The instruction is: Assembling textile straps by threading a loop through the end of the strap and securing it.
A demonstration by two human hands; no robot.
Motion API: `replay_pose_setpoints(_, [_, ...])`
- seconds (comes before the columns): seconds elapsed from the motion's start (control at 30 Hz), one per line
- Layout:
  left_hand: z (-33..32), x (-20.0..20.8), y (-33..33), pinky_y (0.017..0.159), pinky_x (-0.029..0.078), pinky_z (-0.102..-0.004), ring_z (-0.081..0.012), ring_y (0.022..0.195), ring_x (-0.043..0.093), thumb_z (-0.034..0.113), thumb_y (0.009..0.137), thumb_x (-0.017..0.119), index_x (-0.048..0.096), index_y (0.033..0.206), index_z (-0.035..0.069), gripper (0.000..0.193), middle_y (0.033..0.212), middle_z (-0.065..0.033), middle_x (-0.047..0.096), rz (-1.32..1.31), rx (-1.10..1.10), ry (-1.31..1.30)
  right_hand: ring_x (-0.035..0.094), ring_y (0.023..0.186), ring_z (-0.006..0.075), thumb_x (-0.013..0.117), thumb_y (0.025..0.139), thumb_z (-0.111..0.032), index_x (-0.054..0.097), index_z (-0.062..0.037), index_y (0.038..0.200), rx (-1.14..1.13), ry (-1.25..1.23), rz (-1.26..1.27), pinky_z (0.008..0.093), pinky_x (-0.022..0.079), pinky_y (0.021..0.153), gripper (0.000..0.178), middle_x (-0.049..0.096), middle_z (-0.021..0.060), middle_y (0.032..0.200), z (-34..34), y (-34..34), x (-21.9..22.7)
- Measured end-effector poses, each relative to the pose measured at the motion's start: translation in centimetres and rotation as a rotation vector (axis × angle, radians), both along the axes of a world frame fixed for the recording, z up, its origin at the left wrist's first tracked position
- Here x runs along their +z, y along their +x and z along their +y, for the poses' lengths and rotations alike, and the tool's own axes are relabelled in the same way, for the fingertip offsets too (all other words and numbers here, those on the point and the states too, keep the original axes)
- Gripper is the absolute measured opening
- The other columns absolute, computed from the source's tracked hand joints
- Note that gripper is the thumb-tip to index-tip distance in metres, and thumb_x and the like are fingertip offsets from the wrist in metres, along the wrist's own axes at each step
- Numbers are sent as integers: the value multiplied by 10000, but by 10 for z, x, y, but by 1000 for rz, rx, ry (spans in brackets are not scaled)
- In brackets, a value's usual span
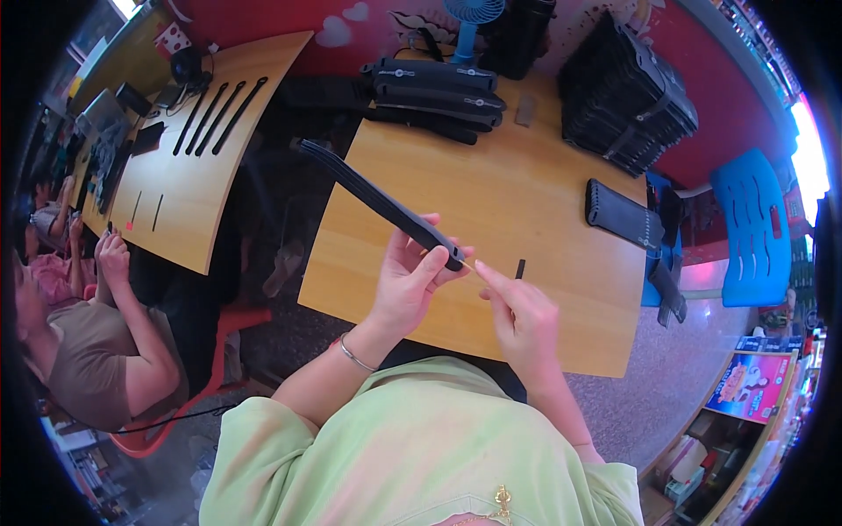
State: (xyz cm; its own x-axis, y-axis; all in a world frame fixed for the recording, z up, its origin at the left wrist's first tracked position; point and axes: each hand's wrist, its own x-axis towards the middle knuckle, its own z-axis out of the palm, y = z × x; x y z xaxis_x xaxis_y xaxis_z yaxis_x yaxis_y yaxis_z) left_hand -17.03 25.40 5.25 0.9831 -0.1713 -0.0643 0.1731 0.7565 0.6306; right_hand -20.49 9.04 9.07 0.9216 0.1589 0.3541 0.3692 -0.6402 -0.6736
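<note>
My left hand (416, 273) grips the near end of a long bundle of black straps (368, 195), stacked flat. The bundle slants up and away to the left, over the table's left edge. Close beside that end, my right hand (524, 314) pinches a thin yellowish band (468, 266) between thumb and forefinger. The band reaches the end of the straps; whether it loops around them is too small to tell. Just past my right hand, a short black strip (521, 269) shows on the wooden table (438, 188).
Black strap bundles (436, 95) lie at the table's far edge, near a blue fan (467, 26). A tall black bound stack (627, 96) stands far right, with a black bundle (623, 213) nearer. A blue chair (752, 228) is right. A co-worker (105, 351) sits left at another table (189, 197).
</note>
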Motion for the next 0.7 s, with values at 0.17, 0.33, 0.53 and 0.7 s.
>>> replay_pose_setpoints(0.17, [-1,0,0,815,558,-362,-272,1014,614,10,895,555,410,1265,97,407,1054,-107,592,-3,25,31,594,618,218,619,784,20,626,-186,1167,3,11,-30,328,462,544,435,600,66,698,0,1,-1])
replay_pose_setpoints(0.33, [-3,1,0,819,554,-369,-260,996,618,8,885,570,416,1234,95,391,1036,-99,589,-10,48,42,598,618,223,621,782,18,629,-184,1160,-12,7,-26,328,466,547,429,604,68,699,0,1,-1])
replay_pose_setpoints(0.53, [-5,2,1,840,540,-381,-242,996,611,-16,865,592,403,1215,92,412,1038,-87,580,-60,106,154,601,619,225,625,783,12,634,-173,1148,-39,-12,-38,330,469,545,410,609,72,707,1,1,-2])
replay_pose_setpoints(0.7, [-6,0,2,867,519,-363,-237,1024,596,-46,848,600,415,1200,66,413,1047,-95,581,-182,173,205,614,619,221,623,798,3,638,-148,1132,-76,26,-3,318,477,541,367,631,83,736,6,1,0])
